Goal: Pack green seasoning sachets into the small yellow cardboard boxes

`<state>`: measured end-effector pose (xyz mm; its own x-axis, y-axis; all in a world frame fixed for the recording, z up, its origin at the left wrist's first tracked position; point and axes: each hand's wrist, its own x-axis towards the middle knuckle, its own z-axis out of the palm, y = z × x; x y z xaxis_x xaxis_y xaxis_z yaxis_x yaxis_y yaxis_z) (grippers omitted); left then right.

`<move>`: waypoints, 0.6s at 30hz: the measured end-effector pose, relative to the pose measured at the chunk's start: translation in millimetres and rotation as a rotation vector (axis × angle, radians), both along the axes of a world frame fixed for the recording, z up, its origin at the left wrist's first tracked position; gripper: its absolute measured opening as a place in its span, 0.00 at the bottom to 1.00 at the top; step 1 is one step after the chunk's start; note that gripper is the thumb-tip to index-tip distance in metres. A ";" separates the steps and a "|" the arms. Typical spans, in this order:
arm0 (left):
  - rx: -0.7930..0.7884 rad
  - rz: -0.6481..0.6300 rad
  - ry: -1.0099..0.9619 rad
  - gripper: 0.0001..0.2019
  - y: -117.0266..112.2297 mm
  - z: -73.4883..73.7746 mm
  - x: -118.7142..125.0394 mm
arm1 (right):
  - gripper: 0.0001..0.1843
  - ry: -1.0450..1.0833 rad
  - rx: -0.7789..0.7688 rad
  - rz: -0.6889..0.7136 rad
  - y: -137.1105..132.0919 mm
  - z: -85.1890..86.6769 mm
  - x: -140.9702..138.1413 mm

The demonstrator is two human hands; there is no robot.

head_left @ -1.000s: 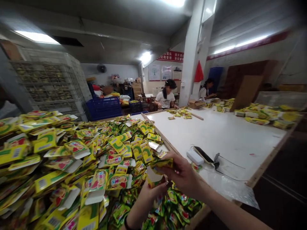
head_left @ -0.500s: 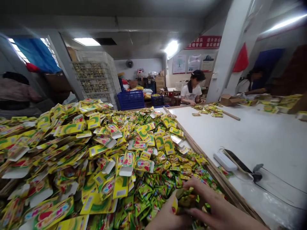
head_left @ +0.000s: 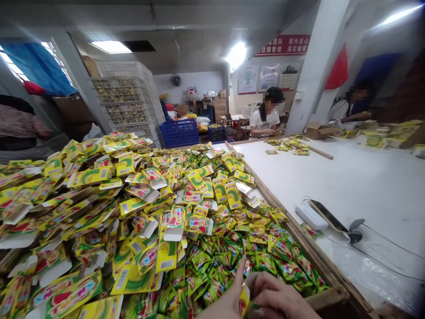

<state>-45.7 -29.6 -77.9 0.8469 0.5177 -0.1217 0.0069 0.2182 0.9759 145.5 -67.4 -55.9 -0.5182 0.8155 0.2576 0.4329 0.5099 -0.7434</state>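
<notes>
At the lower edge of the view my left hand (head_left: 224, 302) grips a small yellow candy box (head_left: 245, 297), its index finger pointing up along the side. My right hand (head_left: 277, 293) is closed, with bent fingers pressed against the same box from the right. Most of the box is hidden between the hands. Green candy sachets (head_left: 212, 252) with red and yellow print lie heaped just beyond them. To the left rises a big pile of yellow printed boxes (head_left: 88, 177), many with white end flaps open.
A wooden rail (head_left: 282, 210) divides the heap from a white tabletop (head_left: 375, 181). On that top lie a white power bank (head_left: 310, 216), a phone (head_left: 328, 215) and cables. One person (head_left: 265, 117) sits across the table; others are at far left and right. Stacked crates (head_left: 122, 97) stand behind.
My right hand has drawn its fingers in from a spread grasp over the open box to a bent, closed pose beside it. Both hands sit slightly lower in view.
</notes>
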 end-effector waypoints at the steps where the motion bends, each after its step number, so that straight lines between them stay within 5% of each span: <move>1: 0.088 0.054 0.024 0.58 4.7 1.3 0.6 | 0.15 -0.014 0.047 -0.084 9.0 -0.4 11.2; 6: 0.970 0.789 0.634 0.21 49.6 14.9 -15.3 | 0.14 -0.219 0.506 -0.669 86.5 26.9 87.4; 9: 1.206 0.973 0.805 0.15 67.6 14.7 -33.3 | 0.21 -0.356 0.576 -0.788 126.2 33.3 87.0; 13: 1.114 0.951 0.712 0.16 53.2 -6.3 -48.4 | 0.21 -0.356 0.274 -0.427 149.8 3.1 14.4; 18: 0.616 0.980 0.323 0.19 22.5 -37.1 -57.1 | 0.19 -0.349 0.143 -0.334 158.5 -44.7 -60.2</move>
<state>-102.8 -7.1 -115.1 0.0362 0.9704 0.2387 0.3621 -0.2353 0.9019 85.4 91.2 -100.5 -0.3100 0.9207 0.2370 0.8000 0.3873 -0.4582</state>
